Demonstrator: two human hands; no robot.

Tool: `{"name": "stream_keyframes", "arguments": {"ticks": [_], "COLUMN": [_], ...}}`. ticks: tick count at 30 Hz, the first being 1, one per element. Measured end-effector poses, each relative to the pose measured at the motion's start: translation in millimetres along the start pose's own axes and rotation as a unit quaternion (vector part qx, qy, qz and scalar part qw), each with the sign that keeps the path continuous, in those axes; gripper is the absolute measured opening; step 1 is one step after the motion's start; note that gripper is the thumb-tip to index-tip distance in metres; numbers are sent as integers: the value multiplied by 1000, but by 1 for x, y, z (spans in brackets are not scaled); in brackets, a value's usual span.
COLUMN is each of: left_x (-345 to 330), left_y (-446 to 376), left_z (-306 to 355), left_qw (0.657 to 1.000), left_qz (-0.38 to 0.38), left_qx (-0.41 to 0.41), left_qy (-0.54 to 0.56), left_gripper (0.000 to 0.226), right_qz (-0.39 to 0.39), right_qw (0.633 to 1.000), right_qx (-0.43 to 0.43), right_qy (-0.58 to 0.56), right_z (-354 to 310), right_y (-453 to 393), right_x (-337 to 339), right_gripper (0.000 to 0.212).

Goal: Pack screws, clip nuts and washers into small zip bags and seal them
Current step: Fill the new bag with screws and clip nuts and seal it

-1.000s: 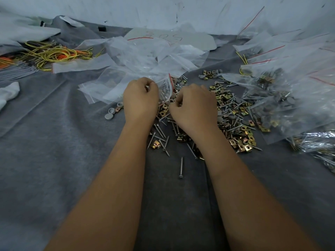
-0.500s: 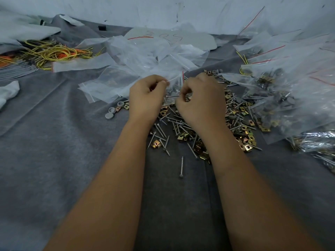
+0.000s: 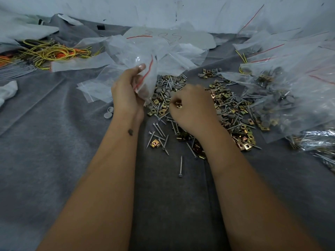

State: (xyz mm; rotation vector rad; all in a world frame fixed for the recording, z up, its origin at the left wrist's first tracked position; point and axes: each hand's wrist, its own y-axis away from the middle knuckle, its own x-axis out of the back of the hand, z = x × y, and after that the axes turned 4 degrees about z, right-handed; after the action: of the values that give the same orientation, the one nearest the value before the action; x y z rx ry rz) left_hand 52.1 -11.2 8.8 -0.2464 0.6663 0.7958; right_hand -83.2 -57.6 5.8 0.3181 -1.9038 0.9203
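Observation:
My left hand (image 3: 126, 91) holds a small clear zip bag (image 3: 147, 77) with a red seal line, lifted above the grey cloth. My right hand (image 3: 192, 107) rests low on the loose pile of hardware (image 3: 226, 109) and pinches a brass clip nut (image 3: 178, 104) between thumb and fingers. The pile mixes silver screws, brass clip nuts and grey round washers. A few screws (image 3: 159, 129) and a single clip nut (image 3: 155, 143) lie apart in front of the pile. One lone screw (image 3: 180, 166) lies nearest to me.
Empty clear bags (image 3: 163, 51) are heaped behind my hands. Filled bags (image 3: 282, 98) pile up at the right. Yellow and orange wires (image 3: 50, 51) lie at the far left. Two grey caps (image 3: 108, 113) sit left of my left wrist. Grey cloth (image 3: 54, 151) covers the surface.
My hands have parted. The left hand lifted the bag up and turned it, and the right hand dropped down to the pile and picked up a clip nut.

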Motion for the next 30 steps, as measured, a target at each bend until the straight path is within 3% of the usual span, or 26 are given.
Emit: {"name": "stream_keyframes", "arguments": {"ticks": [2,5,9,11,14,17,19,21,25,30], "left_x": [4,8,10,7,0,-5,-8,-9,-12,-14], "left_y": [0,1,0,1,1,3,6,8,12,15], "left_z": [3,6,7,6,1,-7,-15,-20,-24,-25], "left_qw": [995,977,971,986,997,963,940,926,907,892], "left_qz": [-30,-52,-44,-12,54,60,36,14,-46,-79], "left_qx": [47,90,95,46,-52,-170,-209,-216,-209,-208], "left_qy": [81,186,216,158,-11,-201,-266,-308,-363,-392], "left_gripper": [20,19,32,25,28,23,21,20,19,19], "right_qz": [-32,-18,-34,-27,62,158,188,184,153,107], "right_qw": [998,999,999,999,994,954,934,937,966,975], "right_qx": [-2,-15,-31,-33,-81,-160,-144,-94,-19,-29], "right_qy": [47,42,28,30,-35,-198,-269,-283,-207,-195], "right_z": [-1,-2,-4,-4,-1,4,5,2,2,7], "right_y": [2,2,1,1,0,-1,-1,0,-2,-5], "right_x": [-3,-5,-3,-3,1,9,13,15,9,5], "right_gripper": [23,18,14,15,14,7,7,5,7,27]}}
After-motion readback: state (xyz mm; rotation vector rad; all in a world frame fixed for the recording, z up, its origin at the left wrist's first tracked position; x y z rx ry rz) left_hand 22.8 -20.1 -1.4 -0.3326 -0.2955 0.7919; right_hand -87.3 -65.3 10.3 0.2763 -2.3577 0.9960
